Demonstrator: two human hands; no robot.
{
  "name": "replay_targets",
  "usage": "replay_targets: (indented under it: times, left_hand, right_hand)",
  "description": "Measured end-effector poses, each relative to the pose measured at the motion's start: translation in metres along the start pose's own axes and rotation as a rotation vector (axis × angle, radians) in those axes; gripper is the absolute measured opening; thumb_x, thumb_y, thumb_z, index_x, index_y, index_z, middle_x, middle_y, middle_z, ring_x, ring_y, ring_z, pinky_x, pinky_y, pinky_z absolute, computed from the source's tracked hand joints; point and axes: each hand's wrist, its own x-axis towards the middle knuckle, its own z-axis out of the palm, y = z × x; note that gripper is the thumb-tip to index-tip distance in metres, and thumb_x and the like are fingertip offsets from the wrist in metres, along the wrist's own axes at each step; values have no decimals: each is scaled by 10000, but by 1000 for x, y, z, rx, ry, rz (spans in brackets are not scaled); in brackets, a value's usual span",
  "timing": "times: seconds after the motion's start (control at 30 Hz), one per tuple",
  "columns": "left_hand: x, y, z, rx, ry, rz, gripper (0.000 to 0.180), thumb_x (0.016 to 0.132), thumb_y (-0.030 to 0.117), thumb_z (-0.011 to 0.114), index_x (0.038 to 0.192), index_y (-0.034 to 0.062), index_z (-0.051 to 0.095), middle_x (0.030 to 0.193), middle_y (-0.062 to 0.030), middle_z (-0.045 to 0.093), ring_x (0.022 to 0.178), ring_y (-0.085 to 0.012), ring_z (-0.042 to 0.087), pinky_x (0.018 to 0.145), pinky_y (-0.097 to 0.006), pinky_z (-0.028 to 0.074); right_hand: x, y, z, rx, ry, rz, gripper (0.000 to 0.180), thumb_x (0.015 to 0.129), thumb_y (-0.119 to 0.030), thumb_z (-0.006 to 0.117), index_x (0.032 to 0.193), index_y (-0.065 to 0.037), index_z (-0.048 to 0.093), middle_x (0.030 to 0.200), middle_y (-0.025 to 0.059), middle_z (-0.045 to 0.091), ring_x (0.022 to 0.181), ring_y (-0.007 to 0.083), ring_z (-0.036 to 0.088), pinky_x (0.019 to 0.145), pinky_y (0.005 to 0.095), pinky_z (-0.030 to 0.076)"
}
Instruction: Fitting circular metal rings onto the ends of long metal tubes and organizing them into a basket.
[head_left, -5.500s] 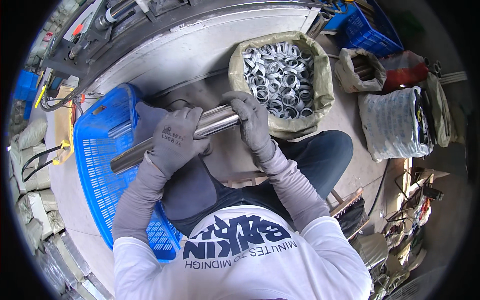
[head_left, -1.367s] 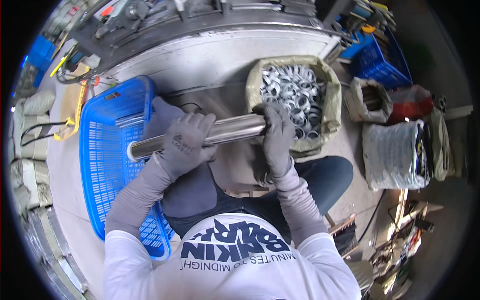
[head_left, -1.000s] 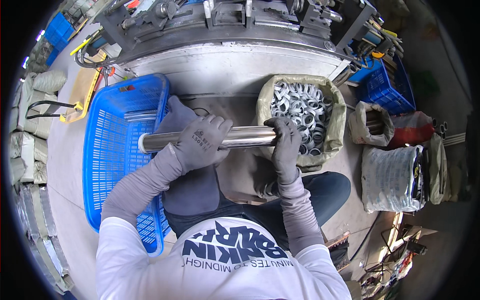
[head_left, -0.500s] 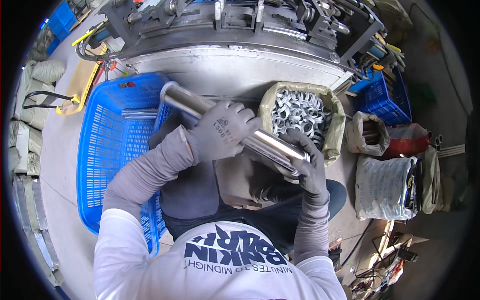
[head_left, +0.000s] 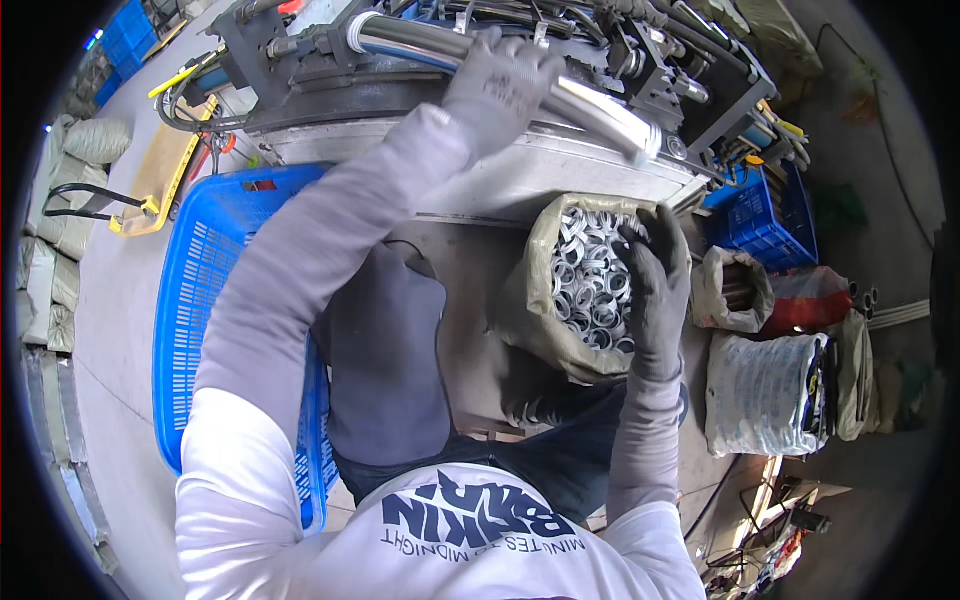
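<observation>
metal tube (head_left: 415, 42) in your left hand (head_left: 503, 88), in front of the machine (head_left: 320, 95)

your left hand, in a grey glove, is closed over the middle of the metal tube from above; the thumb is hidden beneath. the metal tube slopes across the near side of the machine, its left end farther from you and its right end nearer. each end bears a pale ring, the right one slightly blurred. whether the metal tube touches the machine cannot be told from this view.

your right hand (head_left: 657, 285), also gloved, is raised at the right side of the open sack (head_left: 540, 315), its fingers bent and partly spread; nothing can be seen in its grasp. it covers part of the sack's rim, and whether it touches the loose rings (head_left: 590, 290) heaped inside cannot be told.

at your left, partly behind your left arm, stands a blue slotted basket (head_left: 185, 330). a grey pad (head_left: 390, 370) covers your left thigh, between the blue slotted basket and the sack. to the right of the sack stand a blue crate (head_left: 755, 215), a small sack of tubes (head_left: 706, 300) and a large pale bag (head_left: 760, 395).
</observation>
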Motion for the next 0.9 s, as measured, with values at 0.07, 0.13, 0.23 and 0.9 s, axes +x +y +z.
replay_targets:
  times: [0.07, 0.13, 0.23, 0.9]
  left_hand:
    - [33, -13, 24, 12, -6, -58, 477, 897, 173, 685, 1365, 162, 594, 1295, -79, 642, 1259, -273, 601, 1134, -468, 410]
    - [59, -19, 42, 26, -17, -111, 451, 921, 200, 671, 1364, 159, 598, 1314, -85, 646, 1262, -278, 604, 1115, -468, 428]
    - [94, -31, 91, 169, 58, -184, 316, 953, 253, 599, 1247, 158, 663, 1211, -79, 666, 1200, -262, 613, 1050, -487, 431]
    - [-234, -145, 112, -471, 584, -346, 374, 802, -35, 601, 1133, 70, 738, 1067, -140, 739, 984, -346, 716, 847, -460, 562]
  right_hand:
    - [-9, 22, -25, -29, 62, 150, 580, 967, -13, 699, 1507, 43, 495, 1364, 152, 639, 1202, 202, 646, 1046, 338, 528]
    - [-25, 55, -50, -206, 57, 229, 501, 985, -37, 695, 1453, 56, 544, 1280, 132, 684, 1164, 195, 664, 1016, 322, 539]
    - [-44, 107, -81, -179, 121, 416, 404, 989, -78, 688, 1363, 58, 616, 1186, 91, 714, 1035, 160, 686, 954, 303, 552]
    - [-43, 159, -102, -504, 40, 526, 347, 1009, -124, 668, 1309, 49, 656, 1165, 92, 710, 993, 161, 662, 867, 290, 543]
